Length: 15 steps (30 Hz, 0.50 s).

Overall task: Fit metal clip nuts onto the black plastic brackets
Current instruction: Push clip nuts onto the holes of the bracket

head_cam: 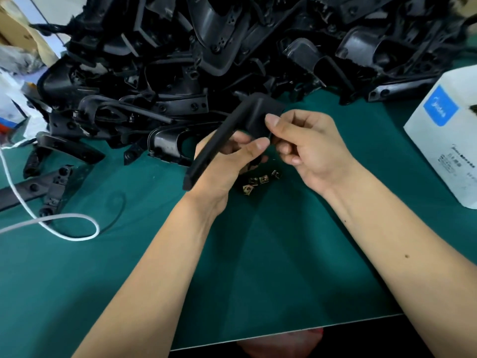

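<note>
A long black plastic bracket (pixel 227 135) with a bent upper end is held above the green table mat (pixel 154 267). My left hand (pixel 227 164) grips its lower bar, thumb pointing right. My right hand (pixel 307 148) pinches the bracket's bent end with thumb and curled fingers. Whether a clip nut sits between those fingers is hidden. Several brass-coloured metal clip nuts (pixel 258 180) lie loose on the mat just below both hands.
A big heap of black plastic brackets (pixel 219 47) fills the back of the table. More brackets (pixel 51 182) lie at the left beside a looped white cable (pixel 59 223). A white carton (pixel 449 135) stands at the right. The table's front edge (pixel 284 332) runs below my forearms.
</note>
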Motion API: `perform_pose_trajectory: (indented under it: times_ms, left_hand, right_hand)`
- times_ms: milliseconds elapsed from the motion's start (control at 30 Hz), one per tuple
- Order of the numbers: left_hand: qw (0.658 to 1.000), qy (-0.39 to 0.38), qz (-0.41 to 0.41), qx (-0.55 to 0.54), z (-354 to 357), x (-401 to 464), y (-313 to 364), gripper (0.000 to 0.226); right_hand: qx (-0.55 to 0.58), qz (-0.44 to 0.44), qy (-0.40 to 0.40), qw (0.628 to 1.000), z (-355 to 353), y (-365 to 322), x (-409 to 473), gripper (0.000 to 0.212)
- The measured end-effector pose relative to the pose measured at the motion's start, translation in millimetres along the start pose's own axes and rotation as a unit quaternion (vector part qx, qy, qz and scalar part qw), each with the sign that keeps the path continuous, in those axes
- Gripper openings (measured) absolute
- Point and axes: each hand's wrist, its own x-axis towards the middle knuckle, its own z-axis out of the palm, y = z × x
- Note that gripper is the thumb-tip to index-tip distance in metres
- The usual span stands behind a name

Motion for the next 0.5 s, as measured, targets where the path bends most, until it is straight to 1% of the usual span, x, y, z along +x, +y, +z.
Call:
perform_pose_trajectory:
  times_ms: [100, 200, 233, 367, 433, 500]
  left_hand:
    - [0.997, -0.035, -0.042, -0.062, 3.8, -6.2, 7.0, 0.020]
    - [0.995, -0.056, -0.043, -0.076, 21.5, -11.5, 18.8, 0.015]
    - [0.993, -0.078, -0.039, -0.073, 36.1, -14.0, 23.6, 0.016]
    - [0.979, -0.183, -0.014, -0.086, 104.0, -28.3, 37.7, 0.026]
    - [0.967, -0.243, 0.006, -0.069, 150.5, -40.8, 43.8, 0.026]
    - [0.954, -0.297, 0.038, -0.032, 203.2, -57.2, 44.0, 0.026]
  right_hand:
    - [-0.003, -0.017, -0.004, 1.000, 3.1, -8.3, -8.0, 0.032]
    - [-0.015, -0.048, 0.022, 0.999, -5.5, -24.8, -26.7, 0.031]
    - [-0.019, -0.065, 0.039, 0.997, -14.7, -33.8, -36.0, 0.032]
    - [-0.047, -0.134, 0.130, 0.981, -56.8, -71.4, -82.8, 0.038]
    - [-0.033, -0.178, 0.195, 0.964, -84.0, -88.3, -114.0, 0.038]
    - [-0.021, -0.234, 0.268, 0.934, -114.0, -104.2, -149.0, 0.032]
